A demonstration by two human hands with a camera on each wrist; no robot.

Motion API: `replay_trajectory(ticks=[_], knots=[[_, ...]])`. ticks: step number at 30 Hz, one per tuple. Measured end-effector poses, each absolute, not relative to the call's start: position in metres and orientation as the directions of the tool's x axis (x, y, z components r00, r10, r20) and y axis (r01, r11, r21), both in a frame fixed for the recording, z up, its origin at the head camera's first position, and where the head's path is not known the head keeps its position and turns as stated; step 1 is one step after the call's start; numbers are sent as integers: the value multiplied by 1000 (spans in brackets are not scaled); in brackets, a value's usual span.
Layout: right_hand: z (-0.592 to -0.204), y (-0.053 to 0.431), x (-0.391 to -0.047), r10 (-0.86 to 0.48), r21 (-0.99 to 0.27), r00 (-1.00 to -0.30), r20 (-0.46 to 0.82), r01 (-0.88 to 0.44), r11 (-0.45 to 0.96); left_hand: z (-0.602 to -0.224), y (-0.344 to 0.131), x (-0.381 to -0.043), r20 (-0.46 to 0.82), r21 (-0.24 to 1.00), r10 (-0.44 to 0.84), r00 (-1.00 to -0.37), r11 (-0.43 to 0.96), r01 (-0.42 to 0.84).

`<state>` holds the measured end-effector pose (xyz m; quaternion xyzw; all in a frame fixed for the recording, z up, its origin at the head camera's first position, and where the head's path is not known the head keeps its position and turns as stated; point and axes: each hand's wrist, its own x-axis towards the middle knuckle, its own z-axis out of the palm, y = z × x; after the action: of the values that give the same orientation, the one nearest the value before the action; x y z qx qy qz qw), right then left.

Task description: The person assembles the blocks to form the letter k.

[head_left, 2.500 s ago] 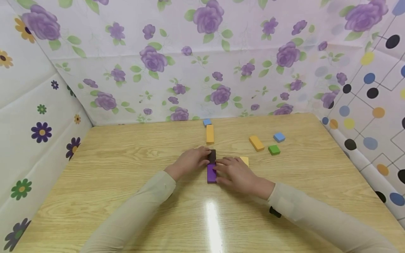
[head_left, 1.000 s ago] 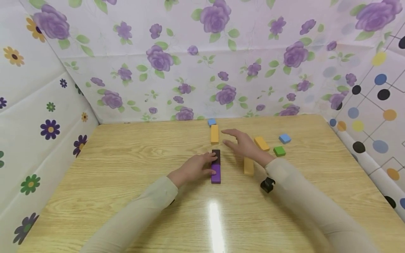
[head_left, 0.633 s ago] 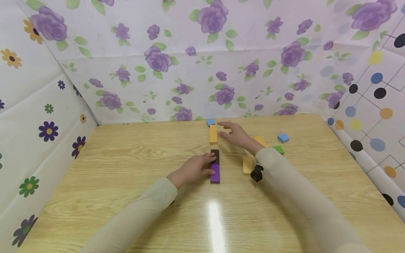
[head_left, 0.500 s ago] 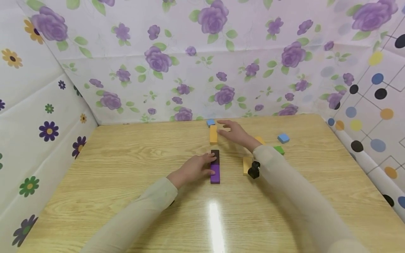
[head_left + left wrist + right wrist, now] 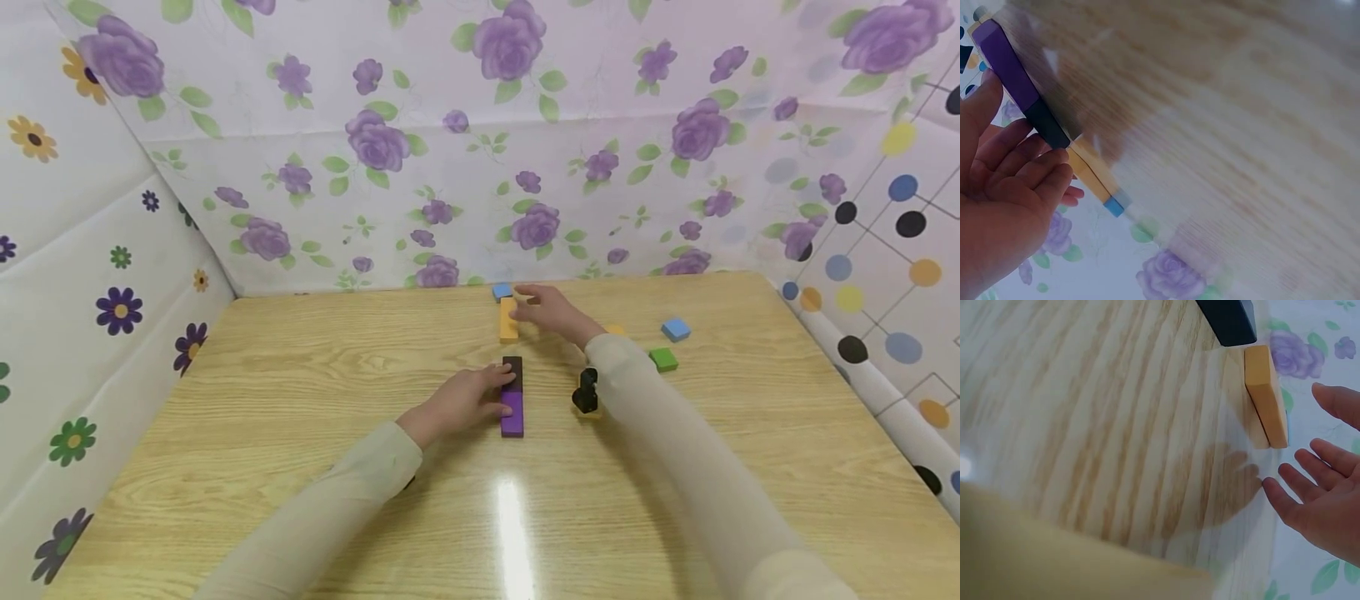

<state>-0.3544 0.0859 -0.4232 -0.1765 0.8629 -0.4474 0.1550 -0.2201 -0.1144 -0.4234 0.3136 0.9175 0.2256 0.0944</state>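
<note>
A purple block (image 5: 512, 423) and a black block (image 5: 513, 365) lie end to end on the table. My left hand (image 5: 468, 396) rests against them from the left, its thumb at the purple one and fingertips at the black. In the left wrist view, that hand (image 5: 1010, 169) has loosely bent fingers. Beyond a small gap lies an orange block (image 5: 508, 332), with a small blue block (image 5: 501, 291) at its far end. My right hand (image 5: 551, 310) hovers just right of the orange block. The right wrist view shows its fingers spread and apart from the orange block (image 5: 1265, 394).
Right of the arm lie a green block (image 5: 663, 359) and another blue block (image 5: 676, 329). A second orange block (image 5: 615, 330) and a light orange block (image 5: 592, 414) are mostly hidden by the right sleeve and its black wrist camera (image 5: 586, 395). A flowered cloth (image 5: 300, 200) hangs behind the table.
My right hand has left the black and purple blocks and moved forward to beside the far orange block. My left hand stays at the black and purple pair.
</note>
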Motion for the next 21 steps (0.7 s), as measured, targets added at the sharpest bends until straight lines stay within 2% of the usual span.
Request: replay_trajectory(ticks=[10,21], knots=[[-424,83,-356,-429,-793,-890,-157,-145,591,-423,-114,-219,-41,473,616,-787,705,527],[-422,81,-360,-443,-723,-883,-157,-203,661,-424,-114,-221,-14,477,620,-784,694,540]])
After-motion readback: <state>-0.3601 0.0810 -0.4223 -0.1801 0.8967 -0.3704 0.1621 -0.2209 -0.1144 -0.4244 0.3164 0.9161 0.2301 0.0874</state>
